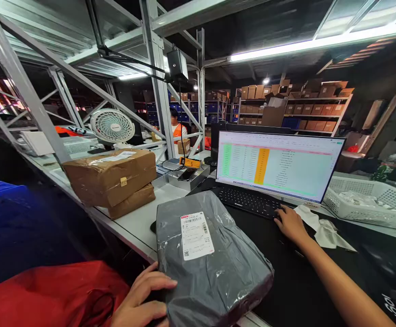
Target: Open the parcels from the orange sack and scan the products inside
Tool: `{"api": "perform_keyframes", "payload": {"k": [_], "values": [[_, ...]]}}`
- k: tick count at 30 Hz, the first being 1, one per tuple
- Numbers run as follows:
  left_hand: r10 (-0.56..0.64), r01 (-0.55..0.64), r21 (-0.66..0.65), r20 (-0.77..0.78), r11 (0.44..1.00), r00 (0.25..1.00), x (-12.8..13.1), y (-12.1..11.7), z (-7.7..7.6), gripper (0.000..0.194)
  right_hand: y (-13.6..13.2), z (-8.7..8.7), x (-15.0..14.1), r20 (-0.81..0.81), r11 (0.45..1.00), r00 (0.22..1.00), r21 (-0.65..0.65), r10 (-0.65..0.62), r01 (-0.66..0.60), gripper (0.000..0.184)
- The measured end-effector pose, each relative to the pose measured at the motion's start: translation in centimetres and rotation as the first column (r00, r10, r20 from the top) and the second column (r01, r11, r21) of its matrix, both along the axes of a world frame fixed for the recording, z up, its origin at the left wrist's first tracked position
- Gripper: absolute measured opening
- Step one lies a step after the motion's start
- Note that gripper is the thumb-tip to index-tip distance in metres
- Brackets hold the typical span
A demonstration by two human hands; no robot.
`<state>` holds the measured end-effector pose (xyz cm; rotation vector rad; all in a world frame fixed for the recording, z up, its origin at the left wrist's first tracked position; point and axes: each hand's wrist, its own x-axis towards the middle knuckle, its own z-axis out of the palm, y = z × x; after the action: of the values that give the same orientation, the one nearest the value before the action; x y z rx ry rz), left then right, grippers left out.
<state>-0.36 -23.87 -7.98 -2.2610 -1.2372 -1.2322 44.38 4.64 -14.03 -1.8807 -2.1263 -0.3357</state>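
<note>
A large parcel in shiny grey plastic lies at an angle before me, its lower part reaching past the desk's front edge. On its upper face is a white shipping label with barcodes. My left hand holds the parcel by its lower left edge, fingers curved against the wrap; the thumb is not clearly seen. At the right end of the black keyboard rests my right hand, fingers bent and somewhat apart, with nothing in it. Above the keyboard, a monitor displays a coloured spreadsheet.
Two brown taped parcels are stacked at left, near a white fan. Crumpled white paper lies beside my right hand, before a white plastic basket. Red fabric and a blue crate are at lower left.
</note>
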Motion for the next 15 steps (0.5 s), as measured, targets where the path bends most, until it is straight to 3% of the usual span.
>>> {"api": "perform_keyframes", "payload": {"k": [2, 5, 7, 9, 12, 15], "values": [[-0.001, 0.0, 0.021, 0.047, 1.0, 0.999, 0.3, 0.0, 0.5, 0.017, -1.0, 0.4, 1.3, -0.013, 0.997, 1.0, 0.077, 0.01, -0.009, 0.046], [0.116, -0.126, 0.047, 0.18, 0.991, 0.977, 0.7, -0.1, 0.6, 0.014, -3.6, 0.1, 5.0, -0.025, 0.98, 0.998, 0.192, 0.052, -0.046, 0.044], [0.181, -0.192, 0.027, 0.215, 0.981, 0.96, 0.9, 0.1, 0.3, 0.01, -5.7, -0.2, 7.7, -0.045, 0.976, 0.996, 0.209, 0.074, -0.063, 0.043], [0.156, -0.155, -0.017, 0.185, 0.988, 0.97, 1.0, 0.5, -0.1, 0.011, -7.8, -0.2, 9.2, -0.08, 0.984, 0.994, 0.169, 0.072, -0.057, 0.04], [0.073, -0.066, -0.048, 0.165, 0.997, 0.984, 1.2, 1.2, -1.0, 0.015, -9.9, 0.5, 8.6, -0.099, 0.999, 0.995, 0.048, -0.007, 0.011, 0.038], [0.058, -0.051, -0.039, 0.198, 0.998, 0.979, 1.2, 1.9, -1.7, 0.016, -9.9, 1.3, 6.4, -0.078, 0.996, 0.993, -0.004, -0.087, 0.087, 0.042]]}}
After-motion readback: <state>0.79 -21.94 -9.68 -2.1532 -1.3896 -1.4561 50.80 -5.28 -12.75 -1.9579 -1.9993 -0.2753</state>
